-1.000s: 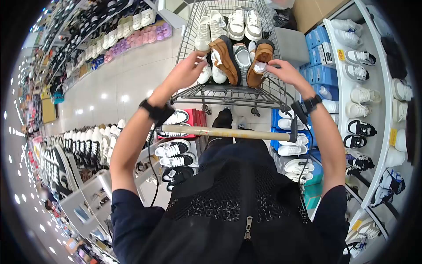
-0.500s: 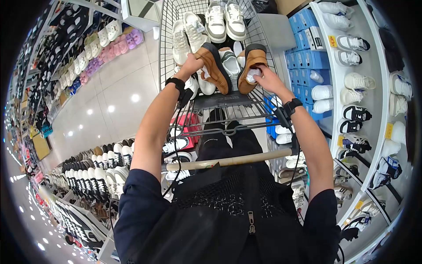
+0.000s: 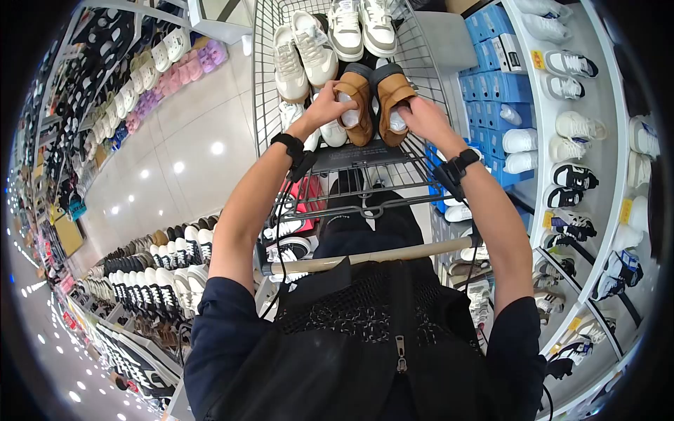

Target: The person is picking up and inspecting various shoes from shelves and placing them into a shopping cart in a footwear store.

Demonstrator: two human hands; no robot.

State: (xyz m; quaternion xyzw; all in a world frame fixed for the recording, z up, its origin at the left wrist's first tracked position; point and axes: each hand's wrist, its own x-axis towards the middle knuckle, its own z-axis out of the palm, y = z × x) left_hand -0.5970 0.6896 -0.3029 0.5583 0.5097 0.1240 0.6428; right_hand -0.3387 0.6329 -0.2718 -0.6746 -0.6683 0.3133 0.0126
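Two brown shoes stand side by side in the near part of a wire shopping cart [image 3: 261, 112], with white stuffing showing in their openings. My left hand [image 3: 328, 111] grips the left brown shoe [image 3: 356, 91] by its outer side near the opening. On the other side, my right hand [image 3: 423, 119] has its fingers in the opening of the right brown shoe [image 3: 393, 88]. Cream sneakers [image 3: 314, 49] lie left of the brown pair, and white-and-grey sneakers [image 3: 378, 28] sit beyond it. Other white shoes are partly hidden beneath my left hand.
The cart's handle [image 3: 372, 259] crosses in front of my body. Shelves with sneakers [image 3: 572, 126] and blue shoeboxes [image 3: 491, 91] rise at the right. Rows of shoes [image 3: 154, 277] line the lower left, beside a shiny tiled floor [image 3: 175, 140]. A red box [image 3: 309, 194] shows below the cart.
The left brown shoe has turned more upright, with its opening now facing me. Both brown shoes have come closer together, and my left hand has moved right with its shoe.
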